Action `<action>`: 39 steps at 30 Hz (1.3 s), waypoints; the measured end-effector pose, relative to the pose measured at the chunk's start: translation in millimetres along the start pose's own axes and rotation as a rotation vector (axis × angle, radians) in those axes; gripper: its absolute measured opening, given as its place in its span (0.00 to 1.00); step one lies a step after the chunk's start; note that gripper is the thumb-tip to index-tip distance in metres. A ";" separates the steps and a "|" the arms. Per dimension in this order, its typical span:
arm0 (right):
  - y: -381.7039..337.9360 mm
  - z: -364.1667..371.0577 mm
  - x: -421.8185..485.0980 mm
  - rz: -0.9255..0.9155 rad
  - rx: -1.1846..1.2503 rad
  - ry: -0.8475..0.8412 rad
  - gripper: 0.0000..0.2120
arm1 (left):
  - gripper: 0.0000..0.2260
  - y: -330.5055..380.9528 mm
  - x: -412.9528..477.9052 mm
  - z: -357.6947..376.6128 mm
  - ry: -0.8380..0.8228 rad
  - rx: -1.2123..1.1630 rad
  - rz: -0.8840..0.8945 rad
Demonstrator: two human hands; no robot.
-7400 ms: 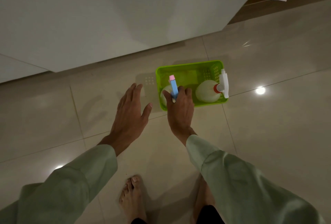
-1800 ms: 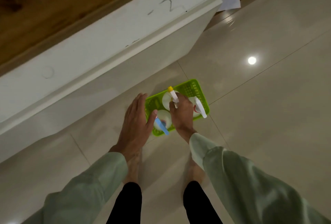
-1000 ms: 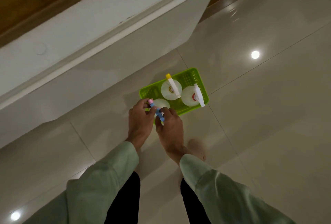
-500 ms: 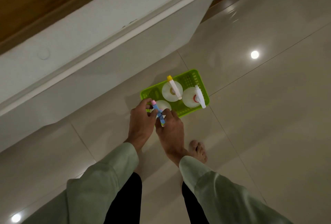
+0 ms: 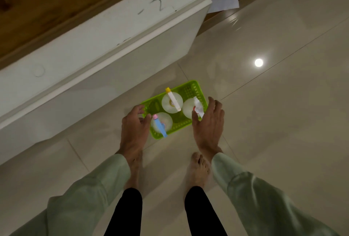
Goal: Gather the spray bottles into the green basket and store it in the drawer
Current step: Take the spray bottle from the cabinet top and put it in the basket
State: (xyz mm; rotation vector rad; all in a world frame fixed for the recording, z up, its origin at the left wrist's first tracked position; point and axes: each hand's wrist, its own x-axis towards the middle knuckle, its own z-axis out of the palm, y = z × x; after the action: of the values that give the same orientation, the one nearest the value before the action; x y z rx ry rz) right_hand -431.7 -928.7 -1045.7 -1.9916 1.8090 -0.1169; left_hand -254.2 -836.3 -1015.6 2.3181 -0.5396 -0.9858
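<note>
head view: drawer front [image 5: 105, 34] shows handwritten "-2" above green basket [image 5: 190, 89].

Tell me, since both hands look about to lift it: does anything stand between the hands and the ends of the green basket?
Nothing visible does. The left hand is at one end of the green basket and the right hand at the other, both open. The three spray bottles stand inside it, clear of the rim.
</note>
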 end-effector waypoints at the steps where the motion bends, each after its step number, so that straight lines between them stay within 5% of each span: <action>1: 2.7 0.4 5.4 -0.006 -0.017 -0.064 0.24 | 0.15 1.1 1.1 0.8 -0.001 0.002 0.002; 8: 12.8 3.1 25.7 -0.113 -0.036 -0.165 0.12 | 0.16 -0.4 3.6 6.1 -0.012 0.010 0.012; 39: 27.7 3.6 24.4 -0.184 0.011 -0.182 0.09 | 0.19 -4.5 -4.7 7.6 -0.011 0.059 0.008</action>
State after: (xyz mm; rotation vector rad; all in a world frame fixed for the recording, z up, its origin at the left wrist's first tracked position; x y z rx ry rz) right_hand -452.7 -952.4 -1064.9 -2.0854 1.5090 -0.0009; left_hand -262.3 -832.8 -1020.3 2.3620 -0.5895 -0.9922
